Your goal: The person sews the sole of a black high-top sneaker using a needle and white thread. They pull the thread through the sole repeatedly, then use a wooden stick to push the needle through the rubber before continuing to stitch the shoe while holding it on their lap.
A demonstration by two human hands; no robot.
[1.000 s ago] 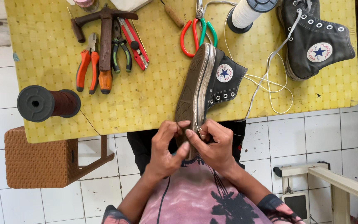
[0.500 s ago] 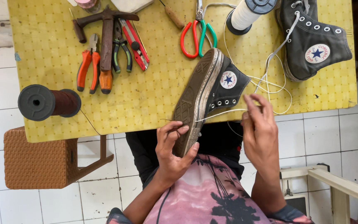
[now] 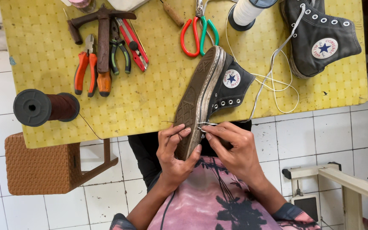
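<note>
A black high-top sneaker point(image 3: 218, 85) lies on its side across the near edge of the yellow table point(image 3: 150, 102), its worn brown sole turned to the left. My left hand point(image 3: 175, 147) grips the sole's near end. My right hand point(image 3: 231, 147) pinches a thin white thread point(image 3: 207, 124) right at the sole's edge, beside the left thumb. A white lace point(image 3: 273, 76) trails from the shoe over the table.
A second black sneaker point(image 3: 320, 38) lies at the far right. Scissors point(image 3: 199, 30), a white thread cone point(image 3: 248, 10), a hammer point(image 3: 101, 30), pliers point(image 3: 86, 64), cutters and a dark thread spool point(image 3: 45, 107) sit on the table. A woven stool point(image 3: 39, 168) stands left, a wooden frame point(image 3: 346, 183) right.
My right hand, pulled out to the right with the thread half a second ago, has come back to the sole's edge next to my left hand. The shoe has shifted slightly.
</note>
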